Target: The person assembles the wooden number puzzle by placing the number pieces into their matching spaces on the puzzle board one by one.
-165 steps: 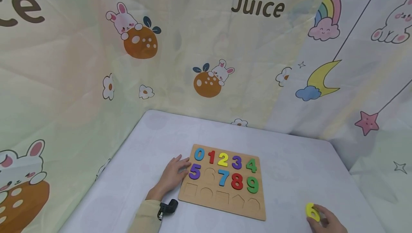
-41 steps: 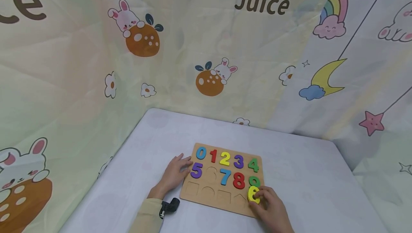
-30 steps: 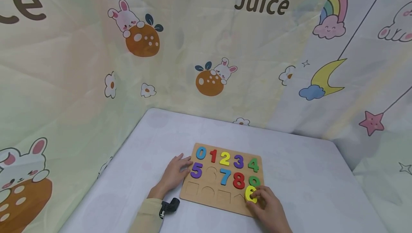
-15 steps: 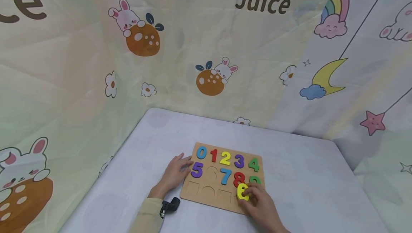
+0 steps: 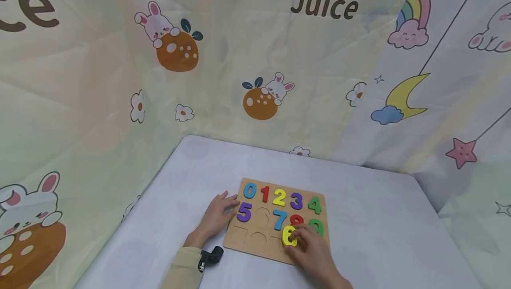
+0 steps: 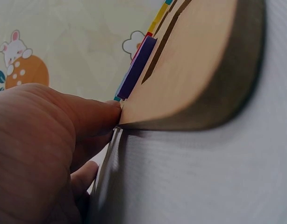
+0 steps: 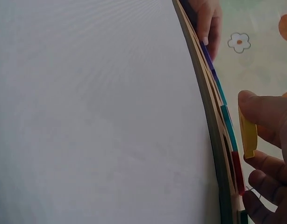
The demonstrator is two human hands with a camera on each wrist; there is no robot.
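A yellow number 6 (image 5: 285, 236) is pinched between the thumb and fingers of my right hand (image 5: 314, 253). It is over the lower part of a wooden number board (image 5: 255, 248), just below the red 8 (image 5: 296, 219), which it partly covers. The right wrist view shows the yellow piece (image 7: 249, 137) edge-on, raised off the board. At the board's left edge rests my left hand (image 5: 217, 215), its fingers extended beside the purple 5 (image 5: 244, 212). In the left wrist view, the thumb of that hand (image 6: 36, 135) touches the board's edge.
Blue 0, red 1, yellow 2, purple 3, green 4, blue 7 (image 5: 280, 220) and green 9 sit on the board. A 6-shaped recess (image 5: 262, 216) lies between 5 and 7; shape recesses line the bottom row. White cloth covers the table (image 5: 371, 218); printed curtains (image 5: 223, 53) hang behind.
My right hand brought the yellow 6 from the table at the right to above the board, then moved it leftward past the 9 to below the 8. The left hand stayed at the edge.
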